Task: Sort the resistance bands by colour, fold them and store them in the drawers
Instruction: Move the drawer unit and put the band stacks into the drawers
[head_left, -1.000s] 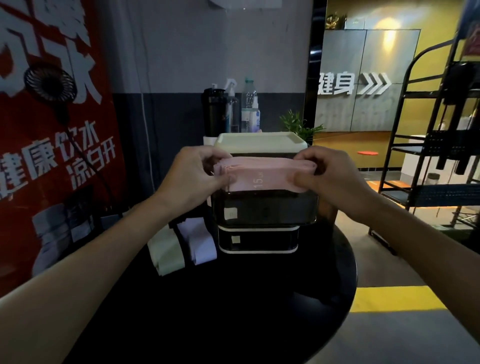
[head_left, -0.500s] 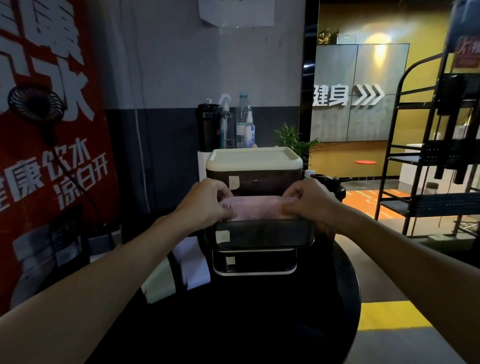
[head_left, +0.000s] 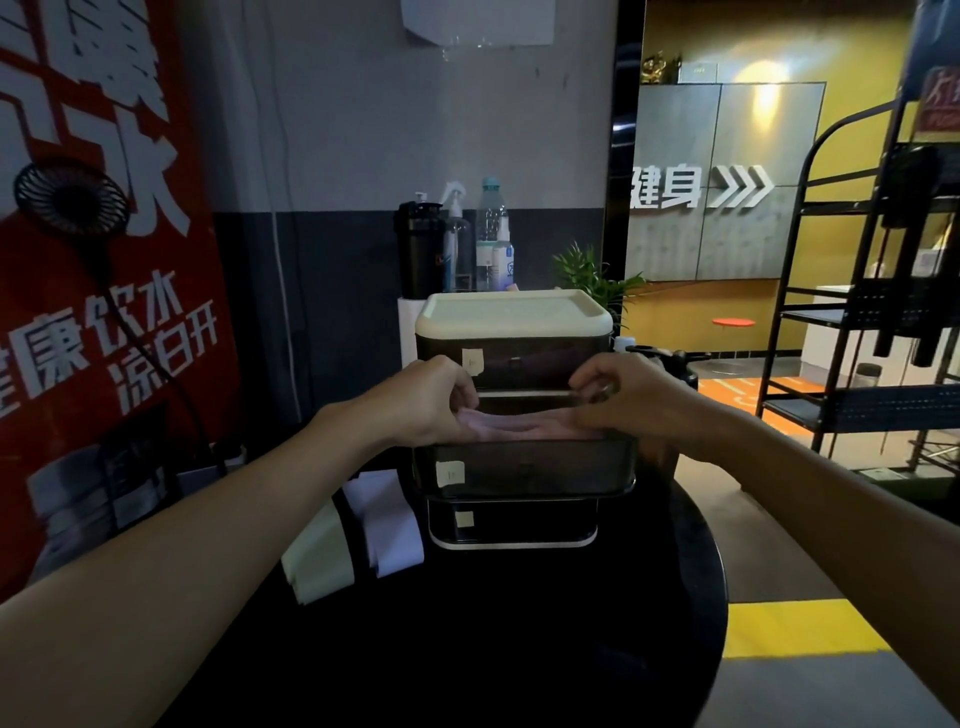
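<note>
Grey wall and a red banner with white lettering (head_left: 104, 312) stand behind a round black desk (head_left: 519, 649), and a black metal shelving rack (head_left: 857, 408) rises at the far right. On the desk sits a dark translucent three-drawer unit with a cream lid (head_left: 514, 317). Its middle drawer (head_left: 530, 470) is pulled out toward the camera, while the top drawer (head_left: 535, 364) and the bottom drawer (head_left: 519, 519) are pushed in. A folded pink resistance band (head_left: 519, 423) lies inside the open middle drawer, just above its front edge. The left hand (head_left: 431, 400) has its fingers curled down over the band's left end. The right hand (head_left: 623, 397) grips the right end with bent fingers and thumb. The two hands are apart, one at each end. Left of the unit, a folded pale green band (head_left: 317, 551) and a folded white band (head_left: 387, 519) lie side by side on the desk. Behind the unit stand a black shaker cup (head_left: 418, 249) and a clear water bottle (head_left: 491, 234).
</note>
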